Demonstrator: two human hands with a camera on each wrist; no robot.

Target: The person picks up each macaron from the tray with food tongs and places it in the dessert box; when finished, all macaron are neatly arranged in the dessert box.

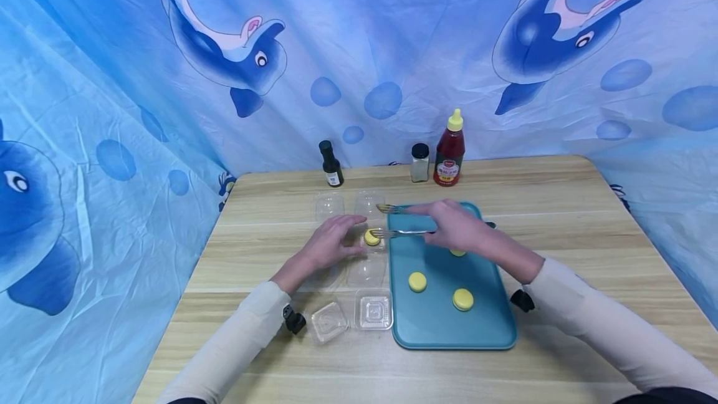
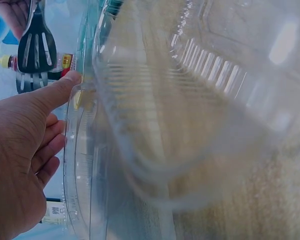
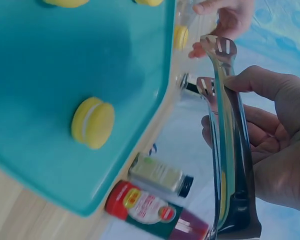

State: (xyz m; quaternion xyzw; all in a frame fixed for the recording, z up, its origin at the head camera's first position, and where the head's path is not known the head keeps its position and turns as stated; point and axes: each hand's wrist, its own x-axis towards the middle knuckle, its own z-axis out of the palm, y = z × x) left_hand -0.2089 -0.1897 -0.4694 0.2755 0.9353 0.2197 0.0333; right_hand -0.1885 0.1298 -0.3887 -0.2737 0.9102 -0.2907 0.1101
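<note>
Tongs in right hand, 1 yellow macaron in clear container

At the centre of the head frame, the right hand (image 1: 451, 223) grips metal tongs (image 1: 405, 232), their slotted tips apart. The lower tip overlaps the boxed macaron (image 1: 372, 237); contact cannot be confirmed. That macaron sits in a clear container (image 1: 382, 246), left of the blue tray (image 1: 437, 329). The left hand (image 1: 331, 242), thumb and fingers spread wide, is at the container's left side. 3 macarons (image 1: 463, 299) show on the tray, 1 partly hidden by the right hand. At the table's (image 1: 538, 186) far edge, upper centre, stand 2 bottles (image 1: 449, 161) and 1 black-capped jar (image 1: 419, 167).
</note>
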